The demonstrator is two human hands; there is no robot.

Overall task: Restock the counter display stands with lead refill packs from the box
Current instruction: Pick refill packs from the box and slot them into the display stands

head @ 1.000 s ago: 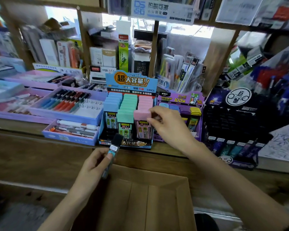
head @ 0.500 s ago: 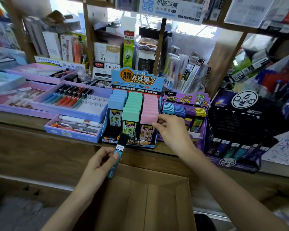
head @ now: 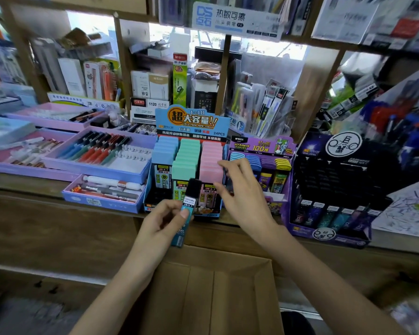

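Observation:
A blue display stand [head: 191, 123] on the wooden counter holds three columns of lead refill packs: blue, green [head: 187, 155] and pink [head: 212, 160]. My left hand [head: 162, 222] grips a teal refill pack [head: 188, 209] with a black cap, upright, just in front of the stand's green column. My right hand [head: 243, 192] hovers at the right edge of the pink column with thumb and fingers spread, and I see nothing in it. Below my arms stands the open cardboard box [head: 264, 286]; what lies inside it is not visible.
A purple stand [head: 261, 147] of round-capped refills sits right of the blue one, then a black stand [head: 334, 170] with dark packs. Purple pen trays [head: 99, 168] lie to the left. Shelves crowded with stationery rise behind the counter.
My left hand has lifted the teal pack up and forward to the stand's front. My right hand has come off the front pink pack and its fingers have spread.

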